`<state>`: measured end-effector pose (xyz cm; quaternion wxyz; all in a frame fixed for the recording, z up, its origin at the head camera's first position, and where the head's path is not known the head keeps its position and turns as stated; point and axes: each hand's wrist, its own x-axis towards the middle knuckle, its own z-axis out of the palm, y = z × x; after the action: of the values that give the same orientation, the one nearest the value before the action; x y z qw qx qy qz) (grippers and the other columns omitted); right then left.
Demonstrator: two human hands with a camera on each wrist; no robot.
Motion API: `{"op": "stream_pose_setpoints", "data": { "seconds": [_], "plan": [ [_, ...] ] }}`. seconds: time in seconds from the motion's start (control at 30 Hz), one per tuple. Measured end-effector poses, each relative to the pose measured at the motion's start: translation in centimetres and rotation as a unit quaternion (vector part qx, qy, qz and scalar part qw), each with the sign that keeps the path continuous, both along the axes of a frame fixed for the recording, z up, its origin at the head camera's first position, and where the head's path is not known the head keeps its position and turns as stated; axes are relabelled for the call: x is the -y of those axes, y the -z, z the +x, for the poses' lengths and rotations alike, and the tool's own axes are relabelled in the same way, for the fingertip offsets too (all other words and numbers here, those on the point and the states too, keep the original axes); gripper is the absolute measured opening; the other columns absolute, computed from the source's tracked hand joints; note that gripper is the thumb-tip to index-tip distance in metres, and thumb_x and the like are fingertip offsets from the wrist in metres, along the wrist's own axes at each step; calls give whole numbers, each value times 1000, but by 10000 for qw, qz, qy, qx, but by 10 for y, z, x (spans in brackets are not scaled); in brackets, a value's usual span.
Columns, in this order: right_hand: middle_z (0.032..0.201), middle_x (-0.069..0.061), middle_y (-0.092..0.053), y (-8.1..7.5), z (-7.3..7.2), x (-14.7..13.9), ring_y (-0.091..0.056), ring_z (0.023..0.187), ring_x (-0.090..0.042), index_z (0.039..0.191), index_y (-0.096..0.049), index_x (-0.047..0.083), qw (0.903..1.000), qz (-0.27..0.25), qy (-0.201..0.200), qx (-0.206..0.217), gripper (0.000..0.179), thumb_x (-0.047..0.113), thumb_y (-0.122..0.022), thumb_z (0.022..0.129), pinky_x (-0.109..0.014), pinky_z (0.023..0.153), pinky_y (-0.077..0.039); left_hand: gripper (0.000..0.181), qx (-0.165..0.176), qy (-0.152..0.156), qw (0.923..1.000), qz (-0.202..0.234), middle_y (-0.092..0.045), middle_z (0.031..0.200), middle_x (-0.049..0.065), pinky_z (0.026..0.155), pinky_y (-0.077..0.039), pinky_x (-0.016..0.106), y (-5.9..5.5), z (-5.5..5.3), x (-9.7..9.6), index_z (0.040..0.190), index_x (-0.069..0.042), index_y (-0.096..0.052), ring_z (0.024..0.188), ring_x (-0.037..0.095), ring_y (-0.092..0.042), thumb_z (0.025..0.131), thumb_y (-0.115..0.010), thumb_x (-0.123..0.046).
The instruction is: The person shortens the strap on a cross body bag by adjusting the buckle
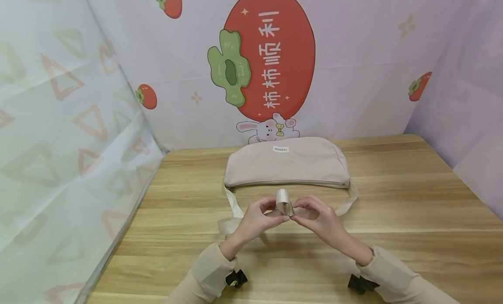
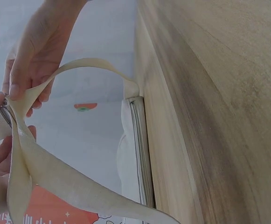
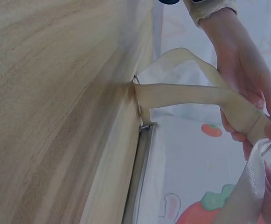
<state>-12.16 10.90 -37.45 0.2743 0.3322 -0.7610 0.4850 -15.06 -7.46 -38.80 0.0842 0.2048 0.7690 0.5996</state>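
A beige shoulder bag (image 1: 288, 164) with a zipper and a small label lies at the back of the table. Its fabric strap (image 2: 74, 177) rises toward me, held up above the tabletop. Both hands meet at a metal strap buckle (image 1: 290, 209), where a loop of the webbing (image 1: 282, 195) stands up. My left hand (image 1: 257, 219) pinches the strap at the buckle's left side between thumb and fingers. From the right side, my right hand (image 1: 320, 216) pinches the strap by the buckle. Fingers partly hide the buckle in both wrist views.
The wooden table (image 1: 412, 225) ends at a back curtain (image 1: 353, 42) printed with persimmons and a rabbit. A white patterned curtain (image 1: 59, 142) hangs along the left side. Black wrist mounts (image 1: 236, 278) sit at both sleeves.
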Motion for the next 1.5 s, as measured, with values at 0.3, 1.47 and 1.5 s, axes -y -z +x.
{"op": "stream_pose_setpoints", "data": {
  "seconds": [0.3, 1.47, 1.5],
  "plan": [
    [96, -13, -61, 23, -14, -10, -56, 92, -7, 88, -63, 3, 9894, -210, -569, 1323, 24, -7, -71, 67, -19, 75, -48, 36, 58, 56, 9998, -194, -63, 101, 4, 76, -48, 27, -1, -2, -1, 106, -9, -62, 93, 13, -57, 73, -73, -17],
    [99, -8, -61, 26, -15, -24, -56, 93, -8, 82, -64, 13, 9825, -263, -607, 1743, 17, 2, -71, 71, -19, 76, -47, 15, -781, 242, 9943, -678, -65, 93, 10, 63, -46, 19, 3, -4, 23, 93, -1, -67, 72, 6, -55, 81, -63, -8],
    [99, -8, -61, 26, -15, -24, -56, 93, -9, 82, -64, 13, 9823, -254, -602, 1753, 16, 2, -71, 71, -19, 76, -47, 15, -775, 244, 9942, -700, -65, 93, 10, 62, -46, 19, 3, -5, 23, 93, -1, -67, 72, 6, -54, 81, -63, -8]
  ]
}}
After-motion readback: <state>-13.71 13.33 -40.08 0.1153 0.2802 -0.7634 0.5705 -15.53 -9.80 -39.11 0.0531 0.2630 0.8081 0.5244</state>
